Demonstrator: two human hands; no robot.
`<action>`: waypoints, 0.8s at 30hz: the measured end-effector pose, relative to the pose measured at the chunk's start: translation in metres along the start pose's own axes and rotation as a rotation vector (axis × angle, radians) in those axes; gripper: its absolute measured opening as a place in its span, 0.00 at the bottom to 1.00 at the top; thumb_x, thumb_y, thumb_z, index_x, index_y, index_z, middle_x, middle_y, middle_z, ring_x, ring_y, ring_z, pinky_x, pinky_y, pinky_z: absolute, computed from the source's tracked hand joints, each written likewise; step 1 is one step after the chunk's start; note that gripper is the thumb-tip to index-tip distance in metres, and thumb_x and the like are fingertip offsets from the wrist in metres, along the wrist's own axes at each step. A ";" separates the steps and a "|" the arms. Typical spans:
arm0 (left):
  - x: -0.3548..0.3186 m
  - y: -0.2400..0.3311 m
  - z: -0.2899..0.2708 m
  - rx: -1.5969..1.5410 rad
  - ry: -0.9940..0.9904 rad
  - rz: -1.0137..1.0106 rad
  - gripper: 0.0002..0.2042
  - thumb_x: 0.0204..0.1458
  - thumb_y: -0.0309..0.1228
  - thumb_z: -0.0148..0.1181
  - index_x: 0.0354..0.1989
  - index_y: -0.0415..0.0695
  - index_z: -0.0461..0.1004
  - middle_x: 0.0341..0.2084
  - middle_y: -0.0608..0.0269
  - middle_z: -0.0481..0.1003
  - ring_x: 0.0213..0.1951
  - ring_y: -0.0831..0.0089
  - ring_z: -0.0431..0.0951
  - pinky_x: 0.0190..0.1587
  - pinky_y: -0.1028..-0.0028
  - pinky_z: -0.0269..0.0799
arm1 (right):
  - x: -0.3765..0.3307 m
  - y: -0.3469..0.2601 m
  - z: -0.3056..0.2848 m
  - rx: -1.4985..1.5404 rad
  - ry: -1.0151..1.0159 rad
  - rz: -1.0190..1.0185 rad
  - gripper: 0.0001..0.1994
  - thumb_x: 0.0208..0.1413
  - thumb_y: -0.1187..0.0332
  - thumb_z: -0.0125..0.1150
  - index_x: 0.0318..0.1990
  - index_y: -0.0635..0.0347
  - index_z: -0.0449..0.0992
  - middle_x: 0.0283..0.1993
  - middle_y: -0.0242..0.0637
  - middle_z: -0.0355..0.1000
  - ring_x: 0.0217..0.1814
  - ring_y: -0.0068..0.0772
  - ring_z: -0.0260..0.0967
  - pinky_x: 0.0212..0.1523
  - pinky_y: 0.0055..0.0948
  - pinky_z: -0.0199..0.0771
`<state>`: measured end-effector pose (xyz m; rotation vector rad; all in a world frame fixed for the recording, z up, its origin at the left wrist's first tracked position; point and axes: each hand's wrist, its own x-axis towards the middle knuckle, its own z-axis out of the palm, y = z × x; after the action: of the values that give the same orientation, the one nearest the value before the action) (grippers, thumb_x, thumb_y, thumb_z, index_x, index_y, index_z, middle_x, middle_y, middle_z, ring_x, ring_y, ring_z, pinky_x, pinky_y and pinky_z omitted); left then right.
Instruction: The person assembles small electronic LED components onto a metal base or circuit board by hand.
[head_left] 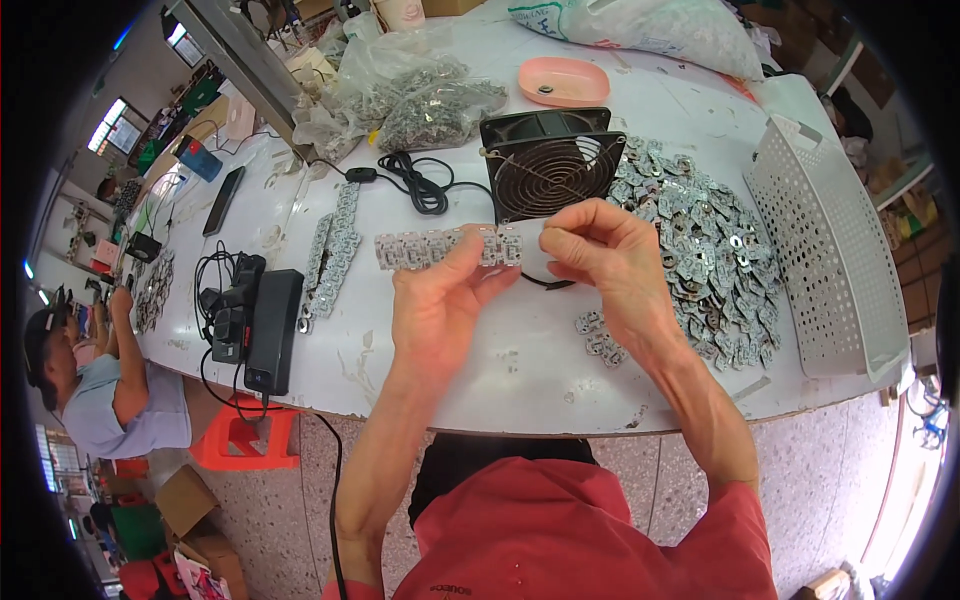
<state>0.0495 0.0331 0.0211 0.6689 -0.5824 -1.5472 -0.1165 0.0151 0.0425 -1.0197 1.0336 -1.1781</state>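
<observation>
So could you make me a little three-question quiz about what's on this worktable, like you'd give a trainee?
1. True or false: both hands hold the strip of small metal parts above the table.
2. What lies heaped to the right of the black fan?
A. cables
B. loose metal parts
C. boxes
3. Fill in: the pink dish sits ____ the fan, farther from the person.

Key: 1 true; 2 B; 3 behind.

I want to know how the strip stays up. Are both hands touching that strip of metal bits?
Touching. The head view shows the left hand and right hand pinching the strip of metal pieces.
</observation>
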 end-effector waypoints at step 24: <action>0.042 -0.011 -0.001 0.402 0.064 0.047 0.09 0.47 0.24 0.59 0.37 0.34 0.72 0.31 0.59 0.75 0.32 0.70 0.76 0.37 0.69 0.76 | 0.030 -0.002 -0.038 -0.078 0.349 -0.226 0.06 0.46 0.75 0.58 0.32 0.66 0.75 0.27 0.31 0.70 0.28 0.19 0.63 0.31 0.19 0.63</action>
<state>0.0407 -0.0083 0.0099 0.9973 -0.8653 -1.3696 -0.1515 -0.0174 0.0336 -1.0326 1.2680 -1.5495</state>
